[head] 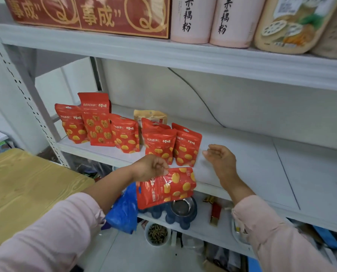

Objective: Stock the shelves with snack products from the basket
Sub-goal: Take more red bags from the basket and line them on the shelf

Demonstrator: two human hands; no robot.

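Note:
My left hand (152, 167) pinches the top edge of a red snack pouch (166, 188) with yellow spots, held tilted just below the front edge of the middle shelf (242, 154). Several similar red pouches (159, 144) stand upright in a row on that shelf, with a tan pouch (150, 116) behind them. My right hand (220, 158) hovers over the shelf just right of the rightmost standing pouch (186, 146), fingers loosely curled and holding nothing. The basket is not in view.
A wooden table (26, 189) sits at the left. The upper shelf carries red boxes (89, 14), pink canisters (212, 20) and a beige bag (293, 24). Below lie a blue bag (124, 211), a metal bowl (183, 208) and a cup of dry bits (156, 233).

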